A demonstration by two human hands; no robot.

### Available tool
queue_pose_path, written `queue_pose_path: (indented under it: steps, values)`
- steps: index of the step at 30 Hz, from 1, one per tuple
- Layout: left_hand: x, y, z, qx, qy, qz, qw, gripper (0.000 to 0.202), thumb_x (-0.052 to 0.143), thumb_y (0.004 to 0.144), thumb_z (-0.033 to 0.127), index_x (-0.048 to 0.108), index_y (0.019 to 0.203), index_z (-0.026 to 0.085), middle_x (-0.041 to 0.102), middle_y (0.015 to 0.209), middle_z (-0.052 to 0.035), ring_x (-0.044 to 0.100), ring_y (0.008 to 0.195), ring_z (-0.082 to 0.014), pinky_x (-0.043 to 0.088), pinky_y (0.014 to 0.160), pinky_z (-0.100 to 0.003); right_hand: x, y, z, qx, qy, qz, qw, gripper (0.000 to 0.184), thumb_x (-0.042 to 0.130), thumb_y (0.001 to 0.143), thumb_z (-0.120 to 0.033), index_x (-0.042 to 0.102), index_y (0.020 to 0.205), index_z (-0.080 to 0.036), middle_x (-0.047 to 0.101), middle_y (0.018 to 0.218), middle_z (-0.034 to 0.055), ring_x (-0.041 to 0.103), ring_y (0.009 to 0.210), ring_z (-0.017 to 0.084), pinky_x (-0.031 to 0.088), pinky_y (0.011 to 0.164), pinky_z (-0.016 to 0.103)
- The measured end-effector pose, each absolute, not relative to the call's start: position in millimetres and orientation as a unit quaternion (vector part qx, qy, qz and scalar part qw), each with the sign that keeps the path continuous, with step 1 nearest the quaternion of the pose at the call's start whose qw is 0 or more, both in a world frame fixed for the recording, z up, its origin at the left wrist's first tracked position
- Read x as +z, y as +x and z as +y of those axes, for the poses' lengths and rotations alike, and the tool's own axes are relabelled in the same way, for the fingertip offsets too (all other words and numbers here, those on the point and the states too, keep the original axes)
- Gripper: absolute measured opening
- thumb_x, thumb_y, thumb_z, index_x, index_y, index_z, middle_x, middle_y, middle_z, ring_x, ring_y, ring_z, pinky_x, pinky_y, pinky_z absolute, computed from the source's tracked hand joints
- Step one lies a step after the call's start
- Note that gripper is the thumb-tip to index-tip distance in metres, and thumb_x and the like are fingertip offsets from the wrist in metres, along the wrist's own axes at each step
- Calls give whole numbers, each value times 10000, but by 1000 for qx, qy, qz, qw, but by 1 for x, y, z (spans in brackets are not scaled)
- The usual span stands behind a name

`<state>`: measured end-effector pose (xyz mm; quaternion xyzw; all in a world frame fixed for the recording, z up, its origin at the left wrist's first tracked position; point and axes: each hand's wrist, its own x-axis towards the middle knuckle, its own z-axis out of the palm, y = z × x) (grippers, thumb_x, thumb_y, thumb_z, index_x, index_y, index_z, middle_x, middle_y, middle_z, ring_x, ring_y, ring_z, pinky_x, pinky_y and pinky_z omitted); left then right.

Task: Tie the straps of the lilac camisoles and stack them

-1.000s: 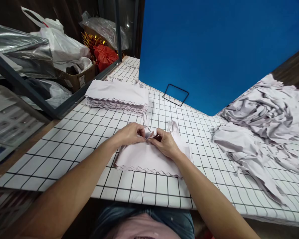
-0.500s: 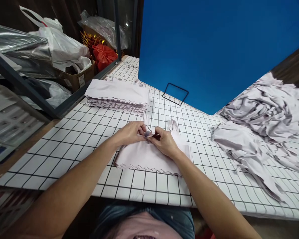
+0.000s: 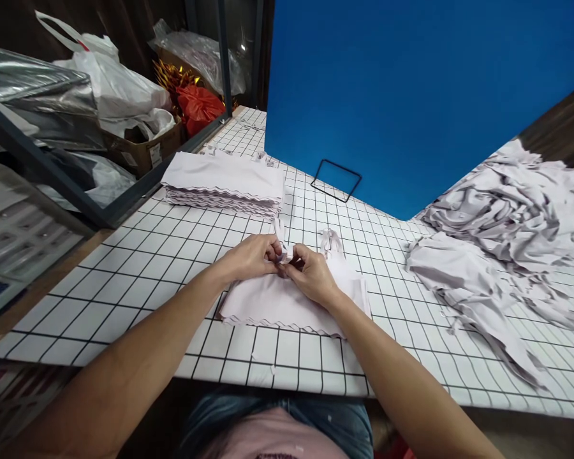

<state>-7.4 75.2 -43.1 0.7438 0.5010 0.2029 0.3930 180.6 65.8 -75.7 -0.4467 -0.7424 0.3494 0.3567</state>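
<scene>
Left hand (image 3: 254, 256) and right hand (image 3: 314, 275) have drawn closer, fingers pinched, seemingly on the far edge of pale cloth (image 3: 272, 305) lying on the worktop (image 3: 167, 319); a raised strip (image 3: 284, 253) suggests handling continues.

Your hands: two, left hand (image 3: 252, 257), right hand (image 3: 312, 274). Neat fabric stacks before you: two, near stack (image 3: 268, 306), far stack (image 3: 224, 172). Crumpled cloth on your right: one big heap (image 3: 521, 204), one smaller bunch (image 3: 452, 264), though folds merge, so split is approximate. Gridded table (image 3: 148, 268): one. Blue panel (image 3: 411, 95): one. Black rectangular outline (image 3: 342, 168): one. Red bag (image 3: 199, 109): one.
</scene>
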Motion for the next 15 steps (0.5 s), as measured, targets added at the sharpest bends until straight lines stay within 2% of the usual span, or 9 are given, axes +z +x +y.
queue_pose_path:
  steps: [4, 7, 10, 12, 15]
  values:
    - [-40, -5, 74, 187, 756, 513, 362, 255, 689, 690, 264, 561, 895, 183, 657, 716, 16, 599, 659, -147, 379, 581, -247, -81, 176, 66, 402, -453, -702, 375, 199, 624, 784, -238, 448, 693, -211, 512, 638, -42, 457, 587, 108, 361, 542, 242]
    - [-41, -5, 74, 185, 761, 510, 354, 213, 663, 689, 262, 538, 843, 184, 646, 713, 15, 587, 645, -149, 359, 559, -248, -78, 174, 66, 477, -431, -660, 390, 167, 654, 794, -294, 507, 807, -216, 565, 748, -23, 524, 670, 122, 420, 602, 253]
    - [-41, -6, 75, 194, 764, 512, 340, 206, 668, 661, 263, 502, 756, 188, 632, 701, 15, 571, 628, -149, 340, 534, -252, -68, 171, 68, 599, -388, -571, 405, 292, 694, 775, -345, 506, 966, -228, 615, 883, 2, 590, 780, 140, 465, 676, 279]
    - [-41, -6, 76, 202, 764, 514, 334, 213, 685, 644, 275, 521, 747, 187, 635, 710, 14, 577, 637, -155, 344, 535, -256, -58, 169, 72, 662, -371, -516, 398, 357, 723, 746, -350, 483, 984, -233, 648, 889, 7, 603, 795, 148, 462, 697, 296]
    - [-42, -6, 77, 205, 760, 501, 360, 203, 684, 657, 284, 588, 807, 186, 671, 769, 1, 620, 690, -172, 393, 579, -265, -41, 168, 83, 684, -375, -498, 378, 376, 736, 721, -322, 476, 979, -238, 694, 870, 7, 600, 812, 157, 428, 730, 309]
